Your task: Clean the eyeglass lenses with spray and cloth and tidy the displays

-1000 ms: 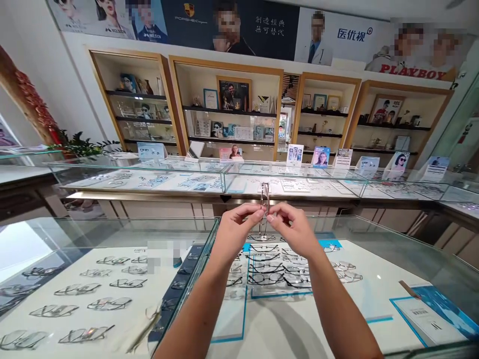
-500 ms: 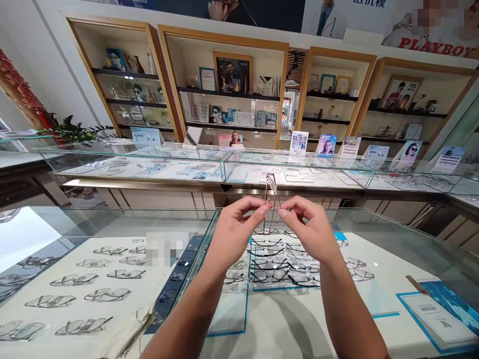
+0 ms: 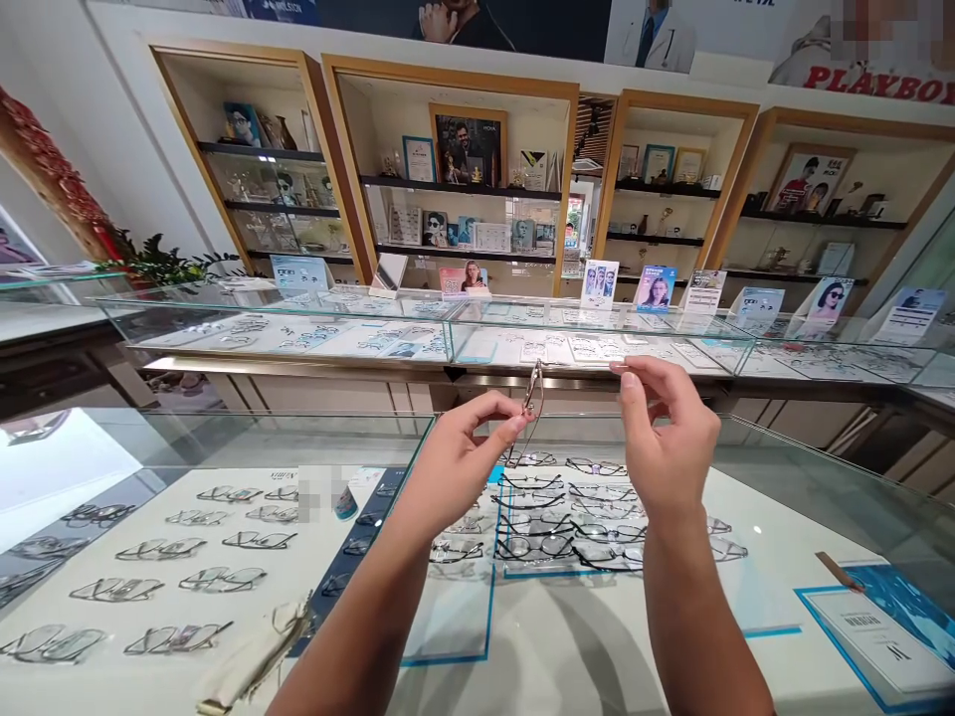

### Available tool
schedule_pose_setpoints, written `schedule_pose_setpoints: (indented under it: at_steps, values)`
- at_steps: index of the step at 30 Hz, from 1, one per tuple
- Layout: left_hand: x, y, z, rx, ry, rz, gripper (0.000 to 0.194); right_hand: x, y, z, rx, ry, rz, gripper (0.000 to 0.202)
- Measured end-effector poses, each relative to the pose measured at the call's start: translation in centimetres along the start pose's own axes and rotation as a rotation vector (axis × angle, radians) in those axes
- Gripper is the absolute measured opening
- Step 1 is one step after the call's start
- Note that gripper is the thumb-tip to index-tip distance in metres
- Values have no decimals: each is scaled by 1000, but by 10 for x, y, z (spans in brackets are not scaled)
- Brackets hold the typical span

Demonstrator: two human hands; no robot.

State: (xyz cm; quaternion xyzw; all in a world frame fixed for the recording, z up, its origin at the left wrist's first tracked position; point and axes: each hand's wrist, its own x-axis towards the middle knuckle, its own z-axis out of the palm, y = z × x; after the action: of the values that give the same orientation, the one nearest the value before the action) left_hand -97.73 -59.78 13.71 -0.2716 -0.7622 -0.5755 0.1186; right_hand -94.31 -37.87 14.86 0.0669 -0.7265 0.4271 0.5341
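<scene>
My left hand (image 3: 464,459) pinches a thin-framed pair of eyeglasses (image 3: 535,388) between thumb and forefinger. The glasses are held up edge-on above the counter, one temple hanging down. To their right, my right hand (image 3: 671,436) is raised and apart from them, its thumb and forefinger slightly separated with nothing visible between them. Beneath both hands, rows of dark-framed eyeglasses (image 3: 533,547) lie in the glass display case (image 3: 448,686).
More eyeglasses (image 3: 224,580) lie on the left side, near a pale cloth pouch (image 3: 258,656). A blue-edged card (image 3: 869,626) lies at the right. Across the aisle stands another glass showcase (image 3: 298,343) topped with small signs, backed by wooden shelves (image 3: 448,75).
My right hand has let go of the eyeglasses and moved right and up. My left hand still holds them, and they have turned more edge-on.
</scene>
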Motion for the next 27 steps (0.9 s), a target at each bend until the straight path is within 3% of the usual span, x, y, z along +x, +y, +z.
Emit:
schedule_pose_setpoints:
  at_steps: [5,8,12,20,27]
  values:
    - [2,1,1,-114,59,-7,28,-5,-6,3,108,-104,2,31]
    - [1,3,2,-145,90,-8,29,-9,-14,5,129,-282,-90,18]
    - [-1,6,3,-117,62,13,27,-12,-22,10,186,-498,-198,24]
    - [-1,10,3,-102,82,16,27,-15,-19,14,85,-465,-284,31]
    - [-1,7,2,-138,142,13,29,-15,-18,12,-8,-439,-232,30]
